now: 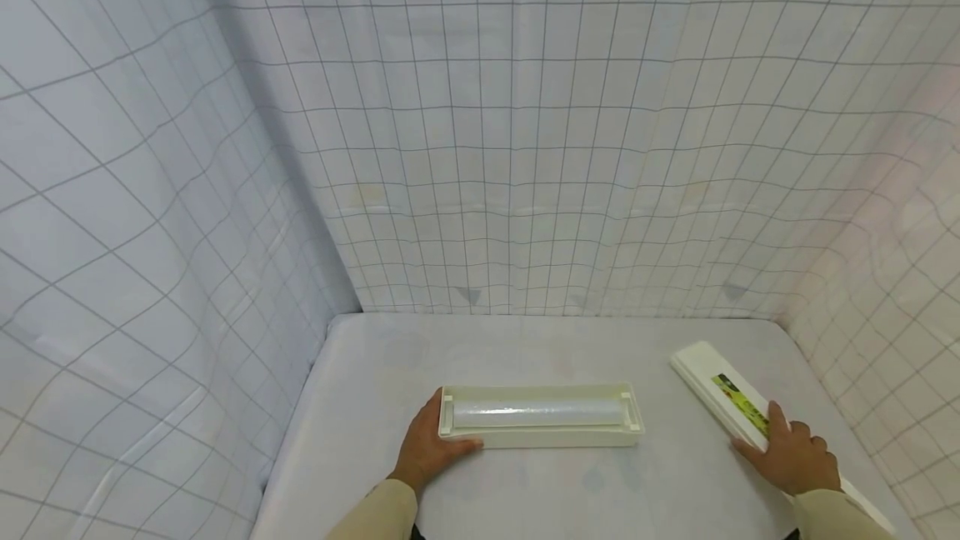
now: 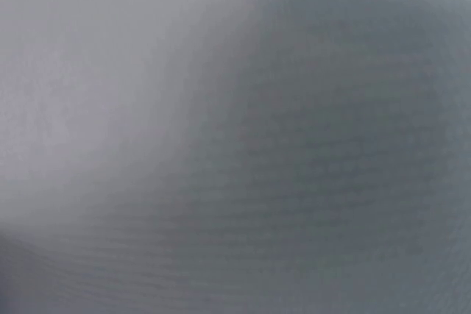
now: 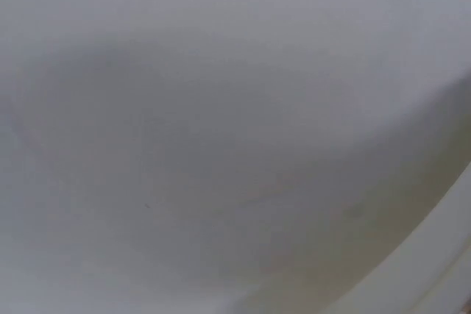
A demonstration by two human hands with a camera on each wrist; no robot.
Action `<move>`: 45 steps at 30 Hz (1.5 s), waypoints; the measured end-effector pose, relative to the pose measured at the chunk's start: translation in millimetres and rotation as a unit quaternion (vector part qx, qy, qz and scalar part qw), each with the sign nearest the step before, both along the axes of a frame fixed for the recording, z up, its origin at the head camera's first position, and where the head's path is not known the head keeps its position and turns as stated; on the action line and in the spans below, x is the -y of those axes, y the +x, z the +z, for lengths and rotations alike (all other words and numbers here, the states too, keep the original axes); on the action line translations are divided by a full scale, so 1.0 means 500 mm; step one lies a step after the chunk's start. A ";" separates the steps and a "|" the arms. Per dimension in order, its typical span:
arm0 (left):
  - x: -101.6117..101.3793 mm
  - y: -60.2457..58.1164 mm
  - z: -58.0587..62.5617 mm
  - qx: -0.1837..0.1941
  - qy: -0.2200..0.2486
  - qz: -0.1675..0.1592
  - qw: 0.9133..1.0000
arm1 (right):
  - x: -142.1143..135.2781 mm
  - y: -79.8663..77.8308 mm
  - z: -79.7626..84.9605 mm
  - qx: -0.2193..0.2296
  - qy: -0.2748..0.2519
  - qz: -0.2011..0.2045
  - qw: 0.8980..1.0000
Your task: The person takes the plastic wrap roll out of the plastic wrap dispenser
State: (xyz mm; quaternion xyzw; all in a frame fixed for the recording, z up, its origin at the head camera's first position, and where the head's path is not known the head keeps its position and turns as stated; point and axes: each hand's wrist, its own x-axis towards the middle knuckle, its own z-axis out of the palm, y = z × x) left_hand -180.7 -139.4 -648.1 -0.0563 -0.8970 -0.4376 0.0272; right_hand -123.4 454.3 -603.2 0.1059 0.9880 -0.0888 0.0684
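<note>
An open, long cream-white plastic box (image 1: 555, 440) lies crosswise on the table in the head view. Inside it is a roll of clear plastic film (image 1: 536, 413). My left hand (image 1: 427, 447) grips the left end of this box, its thumb along the front side and the fingers behind. To the right, my right hand (image 1: 797, 458) holds a long white lid (image 1: 702, 363) with a yellow-green label (image 1: 738, 400), thumb on one long edge and fingers over the other. The lid slants from upper left to lower right. Its pale edge (image 3: 419, 277) fills a corner of the right wrist view.
A white table (image 1: 570, 490) lies under everything. White grid-patterned sheets hang as a back wall (image 1: 510, 148), a left wall (image 1: 135, 232) and a right wall (image 1: 892, 290). The left wrist view shows only a blurred pale surface with a shadow.
</note>
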 end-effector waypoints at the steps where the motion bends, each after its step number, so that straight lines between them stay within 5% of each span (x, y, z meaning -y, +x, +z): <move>1: 0.000 0.000 0.000 0.001 -0.001 0.001 1.000 | -0.004 0.004 -0.003 0.001 0.000 -0.004 1.000; 15: 0.001 0.000 -0.002 -0.001 -0.005 0.005 1.000 | -0.046 0.050 -0.018 0.058 -0.020 -0.064 0.996; 32: 0.003 -0.001 -0.009 -0.015 -0.015 0.002 1.000 | -0.044 0.055 -0.031 0.104 -0.015 -0.162 0.981; 45: 0.003 0.000 -0.006 -0.020 -0.016 0.000 1.000 | -0.056 0.054 -0.025 0.095 -0.043 -0.126 0.987</move>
